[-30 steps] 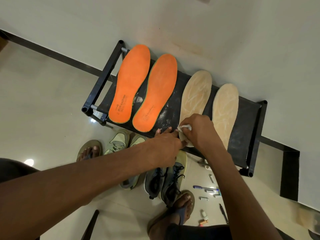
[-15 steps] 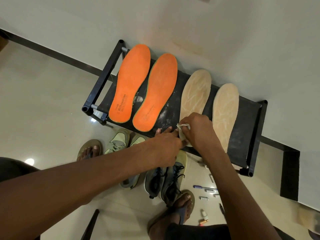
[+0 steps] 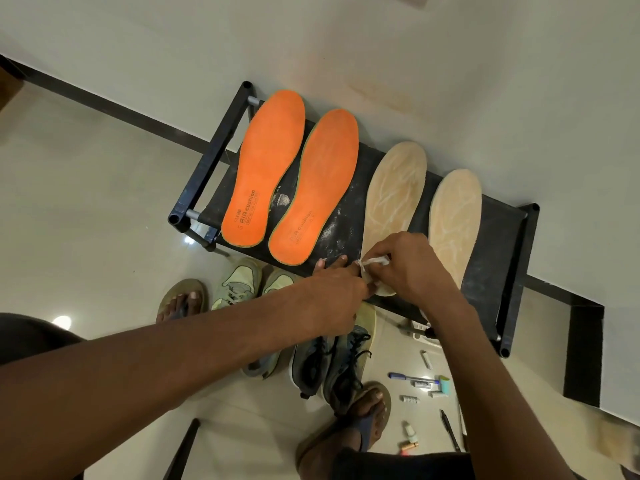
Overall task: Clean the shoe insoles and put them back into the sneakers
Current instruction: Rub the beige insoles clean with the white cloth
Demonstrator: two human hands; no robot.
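Black rack vs cream wall; glossy tile floor, dark skirting.

Four insoles on black rack

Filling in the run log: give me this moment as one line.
step: wiping beige insole heel | right hand: pinches white wipe | left hand: steadies heel | insoles: all on black rack

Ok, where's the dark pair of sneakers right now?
Head view: the dark sneakers stand on the floor in front of the black rack, right of the pale green sneakers.
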